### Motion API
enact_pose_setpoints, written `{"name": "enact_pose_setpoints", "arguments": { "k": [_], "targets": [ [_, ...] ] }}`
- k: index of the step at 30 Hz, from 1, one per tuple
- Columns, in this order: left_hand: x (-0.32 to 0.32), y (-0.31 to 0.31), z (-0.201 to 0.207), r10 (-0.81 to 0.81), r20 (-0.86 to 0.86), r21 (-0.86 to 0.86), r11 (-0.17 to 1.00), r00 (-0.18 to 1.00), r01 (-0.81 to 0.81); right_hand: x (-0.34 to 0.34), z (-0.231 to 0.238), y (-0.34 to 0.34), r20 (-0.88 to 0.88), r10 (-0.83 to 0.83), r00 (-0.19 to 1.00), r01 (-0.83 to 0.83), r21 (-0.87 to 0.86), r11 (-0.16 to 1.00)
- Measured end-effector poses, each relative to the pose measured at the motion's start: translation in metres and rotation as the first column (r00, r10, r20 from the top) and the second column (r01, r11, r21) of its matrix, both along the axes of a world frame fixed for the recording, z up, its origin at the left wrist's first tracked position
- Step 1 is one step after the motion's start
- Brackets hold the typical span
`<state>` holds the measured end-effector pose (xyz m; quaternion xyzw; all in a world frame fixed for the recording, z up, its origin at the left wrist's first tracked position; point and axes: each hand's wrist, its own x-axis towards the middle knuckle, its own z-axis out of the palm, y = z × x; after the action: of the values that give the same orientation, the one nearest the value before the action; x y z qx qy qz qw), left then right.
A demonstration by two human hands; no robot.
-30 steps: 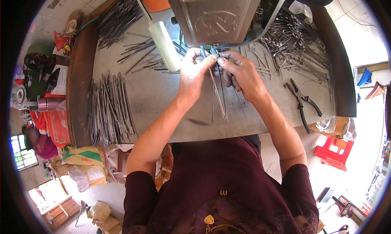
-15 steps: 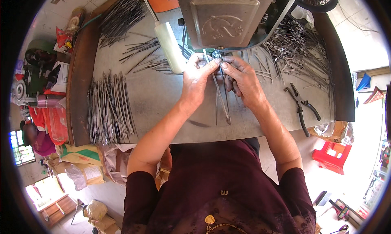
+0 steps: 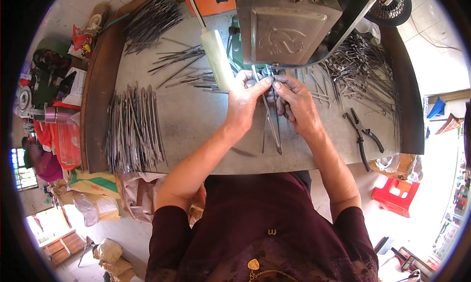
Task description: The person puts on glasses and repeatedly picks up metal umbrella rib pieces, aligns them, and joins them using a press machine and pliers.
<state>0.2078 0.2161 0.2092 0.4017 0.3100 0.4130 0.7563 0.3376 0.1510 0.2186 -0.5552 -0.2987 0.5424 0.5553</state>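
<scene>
My left hand is closed around thin metal rods, its thumb and forefinger pinched near their upper ends. The long ends slant down toward the table's near edge. Facing it, my right hand is closed as well, thumb and fingers pinched on the upper part of a dark rod close to the left fingertips. Both hands are just below the head of a green-grey machine. The machine's working part behind my fingertips is mostly hidden, so I cannot tell whether the rods touch it.
A tubular lamp hangs beside my left hand. Rod bundles lie at the near left and far left, with a tangled pile at the far right. Black-handled pliers rest at the right. Raised wooden boards edge the table.
The whole view has shifted and tilted slightly, so the machine and hands appear a little farther right and lower. Both hands keep nearly the same grip on the rods.
</scene>
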Motion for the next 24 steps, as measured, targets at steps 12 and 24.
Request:
{"name": "enact_pose_setpoints", "arguments": {
  "k": [12, 24],
  "targets": [
    [-0.001, 0.007, -0.006, -0.006, 0.024, -0.048, 0.999, 1.0, 0.007, 0.001, -0.009, 0.004, -0.083, -0.025, 0.996, 0.024, -0.009, 1.0],
    [-0.006, 0.018, 0.007, -0.086, -0.106, -0.096, 0.992, 0.991, 0.076, 0.011, 0.008, 0.007, 0.023, 0.041, 0.999, -0.04, -0.025, 0.999]
  ]
}}
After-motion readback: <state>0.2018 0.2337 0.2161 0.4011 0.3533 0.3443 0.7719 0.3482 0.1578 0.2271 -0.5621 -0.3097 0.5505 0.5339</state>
